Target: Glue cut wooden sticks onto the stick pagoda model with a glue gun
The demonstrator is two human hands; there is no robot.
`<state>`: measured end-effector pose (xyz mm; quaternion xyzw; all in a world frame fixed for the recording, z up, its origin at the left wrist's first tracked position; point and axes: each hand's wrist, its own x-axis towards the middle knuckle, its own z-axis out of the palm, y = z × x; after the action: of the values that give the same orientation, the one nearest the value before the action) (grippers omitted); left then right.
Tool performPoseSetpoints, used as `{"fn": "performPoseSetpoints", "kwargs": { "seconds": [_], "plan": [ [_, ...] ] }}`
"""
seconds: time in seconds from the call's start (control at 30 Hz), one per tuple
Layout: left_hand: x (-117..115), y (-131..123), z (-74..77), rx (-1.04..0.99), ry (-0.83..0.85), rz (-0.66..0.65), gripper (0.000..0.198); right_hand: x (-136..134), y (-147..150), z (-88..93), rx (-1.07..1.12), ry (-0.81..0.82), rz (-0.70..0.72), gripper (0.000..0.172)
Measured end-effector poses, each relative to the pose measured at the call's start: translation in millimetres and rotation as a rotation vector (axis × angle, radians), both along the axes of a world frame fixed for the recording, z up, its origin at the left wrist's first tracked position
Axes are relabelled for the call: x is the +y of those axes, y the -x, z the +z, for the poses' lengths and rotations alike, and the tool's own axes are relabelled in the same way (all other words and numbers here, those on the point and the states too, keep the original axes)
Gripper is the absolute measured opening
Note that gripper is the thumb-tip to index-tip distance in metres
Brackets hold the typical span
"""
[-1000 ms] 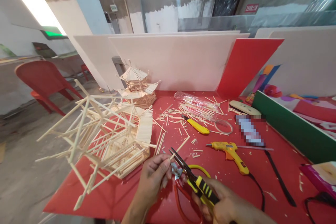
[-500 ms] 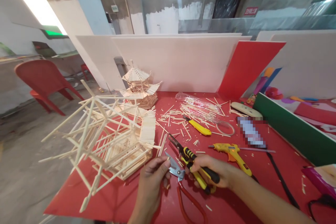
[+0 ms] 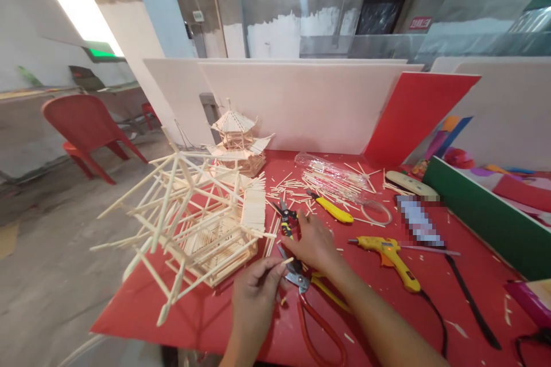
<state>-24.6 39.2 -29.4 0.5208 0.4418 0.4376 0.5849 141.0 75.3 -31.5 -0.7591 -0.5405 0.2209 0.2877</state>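
Observation:
My left hand (image 3: 256, 293) pinches a short wooden stick piece (image 3: 287, 261) near the table's front edge. My right hand (image 3: 313, 242) lies over the yellow-and-black pliers (image 3: 284, 218) on the red table (image 3: 379, 304), fingers curled on the handles, with the jaws pointing away toward the loose sticks. Red-handled shears (image 3: 316, 315) lie just below both hands. A large stick-built frame model (image 3: 202, 218) stands to the left of my hands.
A small stick pagoda (image 3: 237, 140) stands at the back. A bag of sticks (image 3: 331, 175), a yellow knife (image 3: 333, 211), a tape ring (image 3: 379, 212) and a yellow glue gun (image 3: 390, 252) with cord lie right. White and red boards wall the back. A green board (image 3: 486, 215) borders the right side.
My right hand carried the pliers forward and lowered them onto the table among the sticks. My left hand kept its stick piece and stayed near the shears.

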Motion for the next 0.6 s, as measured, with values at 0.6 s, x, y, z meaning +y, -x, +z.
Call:
{"fn": "performPoseSetpoints", "kwargs": {
  "seconds": [0.6],
  "plan": [
    [-6.0, 15.0, 21.1, -0.397, 0.33, 0.206, 0.029, -64.2, 49.2, 24.8, 0.227, -0.773, 0.17, 0.005]
  ]
}}
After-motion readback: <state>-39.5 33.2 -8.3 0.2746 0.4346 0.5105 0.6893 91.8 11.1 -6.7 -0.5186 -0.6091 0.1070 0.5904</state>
